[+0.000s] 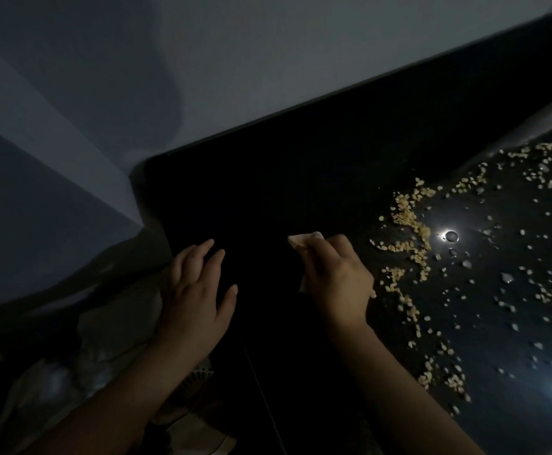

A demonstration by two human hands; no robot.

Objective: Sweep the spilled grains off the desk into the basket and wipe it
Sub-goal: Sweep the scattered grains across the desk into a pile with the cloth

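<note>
At the left edge of the dark desk (268, 192), the left hand (196, 290) is lying flat with its fingers spread and straight, holding nothing and steadying the person against the top. Below that edge something pale and crumpled (110, 339) is showing in the gloom; whether the basket is sitting there cannot be told. Further right, the right hand (337, 277) is curling around a small pale cloth (304, 239), bunching it so that one corner is sticking out ahead of the knuckles. Just beside that hand, the spilled grains (409, 221) are lying in a loose ridge, with more scattered across the right side of the desk among shiny drops of water (450, 236).

The step in hand is looking like a sweep of the grains toward the left edge. To do it well, the person is probably needing to flatten the cloth into a broad edge, reach past the far grains, and draw them in with long overlapping strokes and light pressure, so that wet grains are not smearing or slipping under the cloth. Cupping the open left hand at the rim, or bringing the basket under it, would be helping to catch whatever is coming over.
</note>
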